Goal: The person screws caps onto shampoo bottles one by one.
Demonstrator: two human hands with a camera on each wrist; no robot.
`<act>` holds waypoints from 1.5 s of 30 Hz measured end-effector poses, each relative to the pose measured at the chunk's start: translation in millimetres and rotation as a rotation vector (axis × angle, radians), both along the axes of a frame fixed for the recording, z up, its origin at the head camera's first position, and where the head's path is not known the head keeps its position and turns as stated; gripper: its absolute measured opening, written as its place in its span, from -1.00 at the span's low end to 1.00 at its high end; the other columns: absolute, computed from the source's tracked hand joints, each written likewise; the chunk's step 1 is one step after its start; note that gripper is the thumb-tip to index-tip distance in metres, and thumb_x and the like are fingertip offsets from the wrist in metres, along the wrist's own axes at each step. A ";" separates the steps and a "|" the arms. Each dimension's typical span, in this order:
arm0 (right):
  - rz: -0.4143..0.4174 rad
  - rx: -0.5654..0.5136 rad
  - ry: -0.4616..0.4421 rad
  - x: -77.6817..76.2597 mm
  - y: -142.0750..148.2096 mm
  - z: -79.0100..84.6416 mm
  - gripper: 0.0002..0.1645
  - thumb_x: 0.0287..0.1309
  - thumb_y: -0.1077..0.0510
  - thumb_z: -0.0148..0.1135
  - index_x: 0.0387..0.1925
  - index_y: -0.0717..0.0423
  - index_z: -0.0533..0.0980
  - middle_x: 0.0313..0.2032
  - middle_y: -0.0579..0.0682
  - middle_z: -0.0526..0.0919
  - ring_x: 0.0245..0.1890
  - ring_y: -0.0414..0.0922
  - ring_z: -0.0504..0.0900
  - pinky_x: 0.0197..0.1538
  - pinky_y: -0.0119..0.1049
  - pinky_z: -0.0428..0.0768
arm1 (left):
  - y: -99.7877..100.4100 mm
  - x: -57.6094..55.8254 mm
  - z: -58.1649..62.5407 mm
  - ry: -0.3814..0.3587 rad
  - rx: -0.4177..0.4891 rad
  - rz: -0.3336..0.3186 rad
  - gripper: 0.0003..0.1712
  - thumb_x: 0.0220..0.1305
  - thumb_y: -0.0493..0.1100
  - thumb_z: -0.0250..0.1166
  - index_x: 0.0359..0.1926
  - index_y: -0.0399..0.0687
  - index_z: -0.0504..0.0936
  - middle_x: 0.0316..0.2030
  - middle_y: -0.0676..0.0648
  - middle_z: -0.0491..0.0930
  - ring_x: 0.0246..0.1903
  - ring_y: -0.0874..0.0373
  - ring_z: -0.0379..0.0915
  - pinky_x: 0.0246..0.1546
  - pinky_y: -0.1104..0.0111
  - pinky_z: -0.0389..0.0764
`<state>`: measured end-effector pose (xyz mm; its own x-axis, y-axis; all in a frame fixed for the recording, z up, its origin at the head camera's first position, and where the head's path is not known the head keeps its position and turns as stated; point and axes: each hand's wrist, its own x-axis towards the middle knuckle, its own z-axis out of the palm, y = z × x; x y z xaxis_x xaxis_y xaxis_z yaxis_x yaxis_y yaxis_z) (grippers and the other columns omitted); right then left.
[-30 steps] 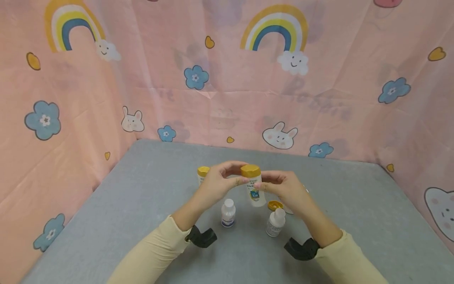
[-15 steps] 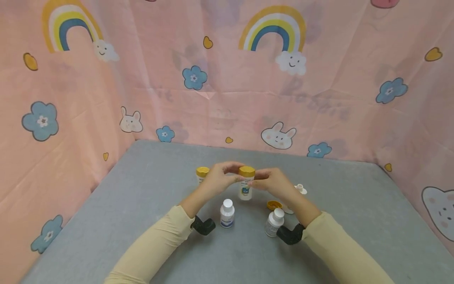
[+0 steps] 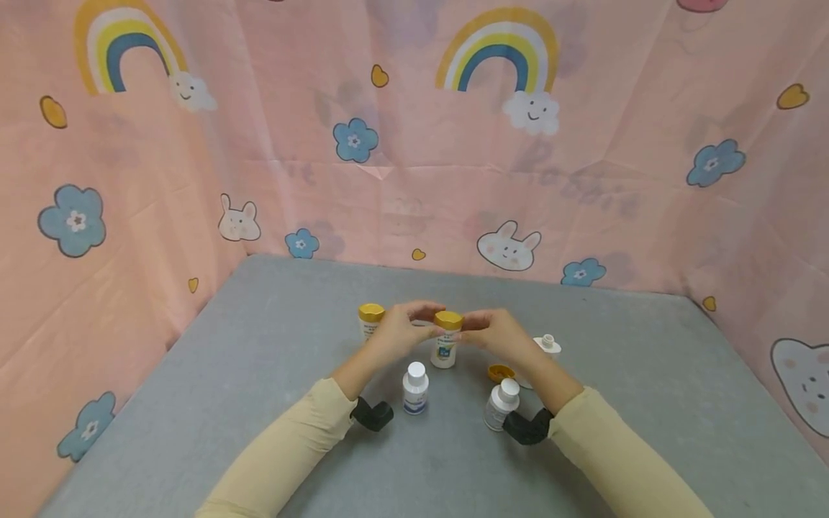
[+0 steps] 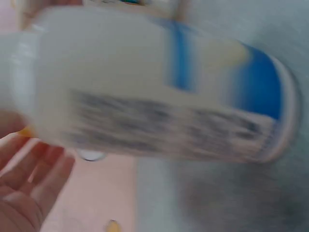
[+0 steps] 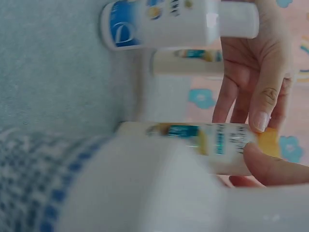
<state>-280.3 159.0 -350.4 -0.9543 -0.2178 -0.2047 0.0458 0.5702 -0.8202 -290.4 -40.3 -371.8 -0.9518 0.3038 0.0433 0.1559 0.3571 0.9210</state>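
A cream bottle [image 3: 444, 355] with a gold cap stands upright between the two hands, its base right at the grey table top. My left hand [image 3: 400, 335] pinches it near the cap from the left, thumb in front. From the other side my right hand [image 3: 504, 338] grips its upper body; the thumb lies across the label in the right wrist view. A white-capped bottle [image 3: 415, 390] stands nearer the front and fills much of the left wrist view, blurred. Another white-capped bottle [image 3: 501, 407] is by the right wrist, partly covered by the black wrist mount.
Behind the left hand stands a second gold-capped bottle [image 3: 370, 325], partly hidden. A loose gold cap [image 3: 501, 373] lies by the right wrist. Beyond the right forearm an uncapped white bottle top [image 3: 547, 344] shows. Pink printed cloth [image 3: 401, 216] walls the grey table [image 3: 311, 302].
The gold-capped bottle, earlier held up and slightly tilted, has moved left and come down upright. Both hands have travelled with it, the right one shifting leftward.
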 end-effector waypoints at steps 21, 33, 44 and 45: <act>-0.266 -0.063 0.275 58.9 68.2 28.5 -0.20 0.21 -0.21 0.33 0.36 0.09 0.40 0.37 0.11 0.44 0.43 0.15 0.34 0.35 0.16 0.41 | 77.0 47.3 9.0 0.172 -0.051 -0.077 -0.51 0.29 -0.22 0.36 0.24 -0.05 0.56 0.19 -0.02 0.61 0.20 0.05 0.54 0.18 0.34 0.59; -0.189 -0.020 0.079 48.8 104.3 -0.6 -0.01 0.20 -0.20 0.35 0.49 0.14 0.18 0.48 0.22 0.23 0.51 0.27 0.09 0.37 0.41 0.16 | 98.6 36.0 -27.9 0.023 -0.100 -0.001 -0.51 0.17 -0.21 0.46 0.14 -0.11 0.64 0.10 -0.10 0.67 0.11 0.01 0.60 0.06 0.32 0.65; -0.132 -0.017 0.012 33.5 117.8 -32.8 -0.12 0.15 -0.10 0.42 0.38 0.23 0.35 0.30 0.25 0.50 0.29 0.15 0.48 0.29 0.21 0.42 | 104.6 28.8 -52.5 0.028 -0.124 0.009 -0.58 0.14 -0.33 0.45 0.07 -0.19 0.67 -0.01 -0.13 0.72 -0.01 0.06 0.65 -0.05 0.38 0.66; -0.131 -0.018 0.013 32.5 118.3 -35.9 -0.14 0.15 -0.09 0.43 0.36 0.24 0.37 0.26 0.23 0.54 0.22 0.06 0.55 0.28 0.17 0.46 | 105.1 28.4 -53.2 0.015 -0.119 -0.003 -0.59 0.16 -0.34 0.43 0.07 -0.20 0.67 0.01 -0.13 0.72 0.00 0.06 0.65 -0.03 0.38 0.65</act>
<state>-247.8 277.3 -386.2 -0.9774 -0.0944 -0.1893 0.1083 0.5452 -0.8313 -262.0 64.7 -424.9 -0.9504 0.3102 0.0209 0.1703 0.4629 0.8699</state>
